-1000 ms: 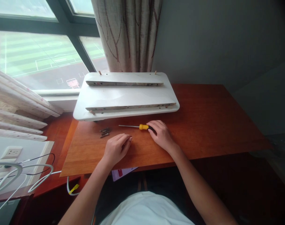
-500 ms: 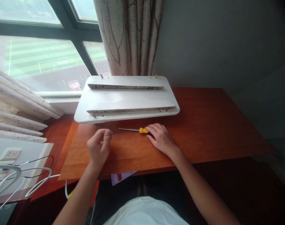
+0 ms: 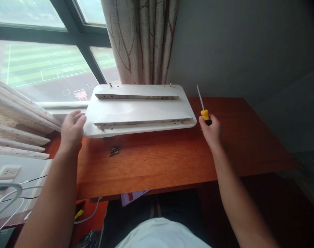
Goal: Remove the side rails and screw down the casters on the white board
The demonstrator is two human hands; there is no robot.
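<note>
You can read no text with certainty here. The nearest thing to it is on the purple sheet point(image 3: 139, 197) jutting out from under the front edge of the table point(image 3: 157, 165). Near the sheet's right end you have 1 small dark character point(image 3: 144, 191), looped like a numeral, but it is too small and blurred for you to tell which. To the left of it, a red patch point(image 3: 131, 196) on the same sheet is too blurred for you to make out a letter, number or logo. On the 2 strips point(image 3: 136, 97) across the white board point(image 3: 143, 108), you cannot tell whether the dark marks are print.
</note>
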